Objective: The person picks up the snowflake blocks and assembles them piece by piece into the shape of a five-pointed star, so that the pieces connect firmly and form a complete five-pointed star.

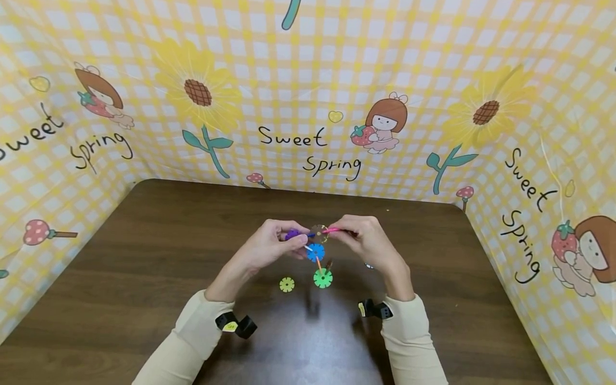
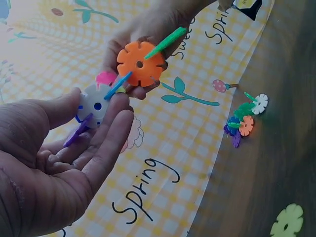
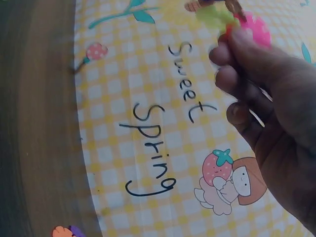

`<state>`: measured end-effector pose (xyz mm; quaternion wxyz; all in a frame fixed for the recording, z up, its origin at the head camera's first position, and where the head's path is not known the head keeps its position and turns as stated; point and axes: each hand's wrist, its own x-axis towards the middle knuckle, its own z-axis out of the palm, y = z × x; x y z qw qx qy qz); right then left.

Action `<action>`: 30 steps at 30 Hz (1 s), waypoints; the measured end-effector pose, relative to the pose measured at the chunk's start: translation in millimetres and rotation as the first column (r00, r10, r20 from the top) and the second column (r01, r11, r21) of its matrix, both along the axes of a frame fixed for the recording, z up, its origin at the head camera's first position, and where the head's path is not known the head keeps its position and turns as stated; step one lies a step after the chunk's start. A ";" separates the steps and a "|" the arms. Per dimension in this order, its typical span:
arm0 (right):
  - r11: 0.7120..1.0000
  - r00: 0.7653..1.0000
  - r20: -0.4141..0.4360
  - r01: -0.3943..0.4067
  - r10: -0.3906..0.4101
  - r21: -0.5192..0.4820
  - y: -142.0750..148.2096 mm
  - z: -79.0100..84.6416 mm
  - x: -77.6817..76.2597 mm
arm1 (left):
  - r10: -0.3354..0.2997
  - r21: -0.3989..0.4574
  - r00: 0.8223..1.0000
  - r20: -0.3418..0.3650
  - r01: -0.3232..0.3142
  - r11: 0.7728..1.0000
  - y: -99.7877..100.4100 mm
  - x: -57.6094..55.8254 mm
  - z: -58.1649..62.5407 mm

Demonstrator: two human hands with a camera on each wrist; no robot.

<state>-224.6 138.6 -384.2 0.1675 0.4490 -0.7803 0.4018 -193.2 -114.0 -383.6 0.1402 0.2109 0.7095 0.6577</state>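
My left hand (image 1: 267, 247) pinches a white notched disc (image 2: 90, 104) between thumb and fingers, with a purple disc (image 1: 292, 235) slotted into it. From the white disc a linked chain runs through a blue disc (image 1: 315, 252) and an orange disc (image 2: 140, 64) to a green disc (image 1: 323, 278). Thumb and fingertips of my right hand (image 1: 371, 245) pinch a pink disc (image 3: 256, 30), seen edge-on in the head view. It meets a brown disc (image 1: 318, 233) between the hands. A lime disc (image 3: 216, 18) shows blurred beside the pink one in the right wrist view.
A yellow-green disc (image 1: 286, 284) lies on the brown table (image 1: 144, 256) below the left hand. Behind the right hand is a joined cluster with a white disc (image 2: 260, 103) and an orange disc (image 2: 246, 125). A checkered cloth (image 1: 289, 80) surrounds the table's back and sides.
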 end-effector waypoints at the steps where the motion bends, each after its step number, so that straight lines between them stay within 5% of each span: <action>1: 1.000 1.000 -0.004 -0.001 0.001 0.004 -0.4 -0.3 0.0 | 0.007 0.008 1.000 0.008 -0.007 1.000 0.3 0.1 -0.1; 17: 0.996 0.990 0.137 -0.041 0.031 0.075 -4.3 0.6 3.7 | -0.002 -0.110 0.999 -0.035 -0.002 0.994 5.9 1.2 -2.4; 23: 0.994 0.984 0.174 -0.042 0.023 0.102 -7.7 2.0 7.7 | 0.060 -0.203 0.994 -0.093 -0.078 0.976 8.7 3.8 -3.7; 30: 0.994 0.989 0.125 -0.090 0.082 0.060 -11.7 1.9 9.6 | 0.125 -0.262 0.972 -0.198 -0.176 0.949 11.4 5.3 -4.1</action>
